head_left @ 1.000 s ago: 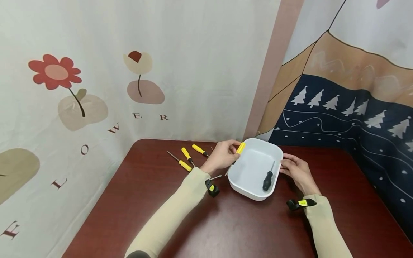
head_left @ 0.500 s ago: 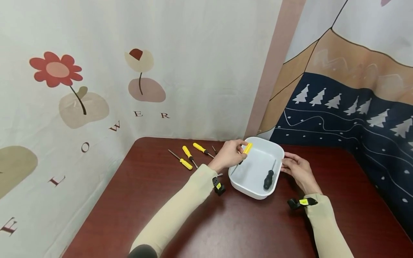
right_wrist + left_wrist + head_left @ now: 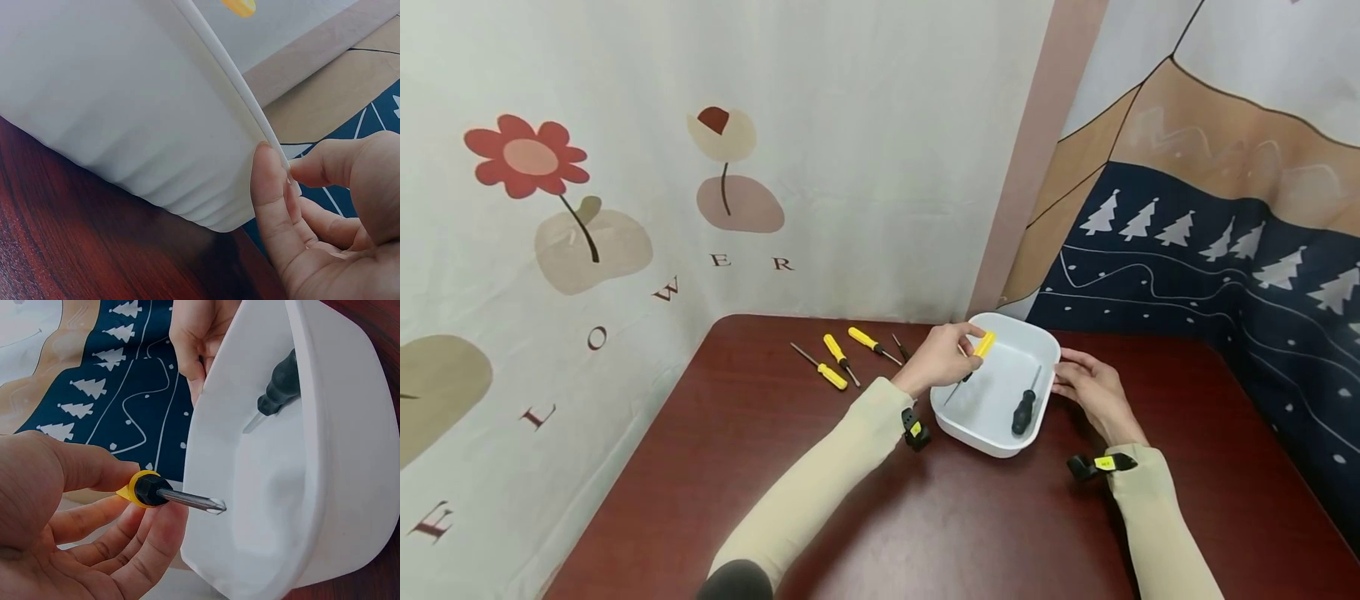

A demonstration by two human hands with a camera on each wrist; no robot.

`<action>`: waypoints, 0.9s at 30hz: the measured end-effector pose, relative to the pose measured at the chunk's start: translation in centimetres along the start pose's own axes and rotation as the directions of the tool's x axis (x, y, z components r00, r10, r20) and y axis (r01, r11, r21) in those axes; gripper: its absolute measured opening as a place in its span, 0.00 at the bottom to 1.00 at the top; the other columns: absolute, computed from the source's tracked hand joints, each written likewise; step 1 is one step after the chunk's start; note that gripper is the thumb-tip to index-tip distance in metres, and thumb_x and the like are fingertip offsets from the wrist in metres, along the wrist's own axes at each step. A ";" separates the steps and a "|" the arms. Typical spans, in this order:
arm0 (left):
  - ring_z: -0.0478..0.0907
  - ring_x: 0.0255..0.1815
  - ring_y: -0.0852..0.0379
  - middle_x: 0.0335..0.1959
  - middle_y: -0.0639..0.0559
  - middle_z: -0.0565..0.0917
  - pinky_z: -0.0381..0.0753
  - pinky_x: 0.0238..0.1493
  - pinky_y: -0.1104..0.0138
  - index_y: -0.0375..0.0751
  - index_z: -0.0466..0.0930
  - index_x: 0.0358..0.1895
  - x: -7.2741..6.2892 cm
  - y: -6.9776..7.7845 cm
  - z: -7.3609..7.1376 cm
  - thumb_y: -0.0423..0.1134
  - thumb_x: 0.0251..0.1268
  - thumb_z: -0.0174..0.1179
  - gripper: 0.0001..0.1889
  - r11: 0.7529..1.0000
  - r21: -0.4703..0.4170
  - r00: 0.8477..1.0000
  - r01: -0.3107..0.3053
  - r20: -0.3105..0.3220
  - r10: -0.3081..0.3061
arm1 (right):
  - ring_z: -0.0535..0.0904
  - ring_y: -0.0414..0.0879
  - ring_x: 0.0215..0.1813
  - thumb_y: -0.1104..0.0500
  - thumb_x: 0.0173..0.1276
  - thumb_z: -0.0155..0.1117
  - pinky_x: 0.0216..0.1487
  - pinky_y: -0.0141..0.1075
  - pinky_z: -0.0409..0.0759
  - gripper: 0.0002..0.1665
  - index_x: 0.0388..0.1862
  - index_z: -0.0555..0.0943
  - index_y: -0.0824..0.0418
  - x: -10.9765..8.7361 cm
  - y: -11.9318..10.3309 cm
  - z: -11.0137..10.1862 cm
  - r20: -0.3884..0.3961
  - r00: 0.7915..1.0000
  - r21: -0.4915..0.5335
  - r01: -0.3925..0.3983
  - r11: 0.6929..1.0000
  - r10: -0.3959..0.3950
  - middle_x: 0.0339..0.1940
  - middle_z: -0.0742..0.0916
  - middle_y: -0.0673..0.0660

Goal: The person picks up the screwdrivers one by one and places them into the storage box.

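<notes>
The white tray stands near the back of the table, its far rim overlapping the table's rear edge and the foot of the patterned curtain in the head view. Brown tabletop runs from the tray's near wall toward the person, and another stretch lies beyond its right side. Inside the tray, the black screwdriver lies along the right wall, handle toward the near end; bare tray floor spans from it to the left wall. Well left of the tray are three yellow-handled screwdrivers, with a dark tool nearer to it, partly hidden. The left hand reaches across the tray's left rim, pinching the held screwdriver by its yellow handle between thumb and fingers. That screwdriver is tilted above the left part of the tray, its shank slanting down to the near left; the left wrist view shows its tip apart from the walls. The right hand comes in from outside the tray's right wall, thumb and fingers pinching the rim.
</notes>
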State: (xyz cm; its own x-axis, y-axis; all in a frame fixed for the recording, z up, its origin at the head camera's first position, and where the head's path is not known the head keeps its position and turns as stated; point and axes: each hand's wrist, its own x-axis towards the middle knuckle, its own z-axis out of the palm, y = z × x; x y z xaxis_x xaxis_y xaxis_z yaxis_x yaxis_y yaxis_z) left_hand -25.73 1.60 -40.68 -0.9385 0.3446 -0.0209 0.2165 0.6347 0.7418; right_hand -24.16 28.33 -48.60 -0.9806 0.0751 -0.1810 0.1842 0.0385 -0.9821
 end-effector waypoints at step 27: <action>0.76 0.30 0.61 0.33 0.53 0.81 0.74 0.28 0.73 0.43 0.80 0.64 1.3 1.1 2.3 0.37 0.68 0.67 0.22 0.996 0.084 0.995 -0.014 0.097 0.005 | 0.83 0.34 0.38 0.61 0.76 0.62 0.44 0.27 0.86 0.35 0.77 0.64 0.69 0.4 0.0 -0.2 0.000 1.000 0.007 -0.005 1.000 0.005 0.40 0.87 0.43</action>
State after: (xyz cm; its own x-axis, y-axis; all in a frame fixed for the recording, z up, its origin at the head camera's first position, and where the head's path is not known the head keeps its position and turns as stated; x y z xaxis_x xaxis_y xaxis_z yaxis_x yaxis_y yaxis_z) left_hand -26.14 4.35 -41.43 -0.9070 0.4132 -0.0815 0.2511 0.6858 0.6831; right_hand -24.51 28.53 -48.69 -0.9798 0.0749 -0.1855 0.1882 0.0309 -0.9816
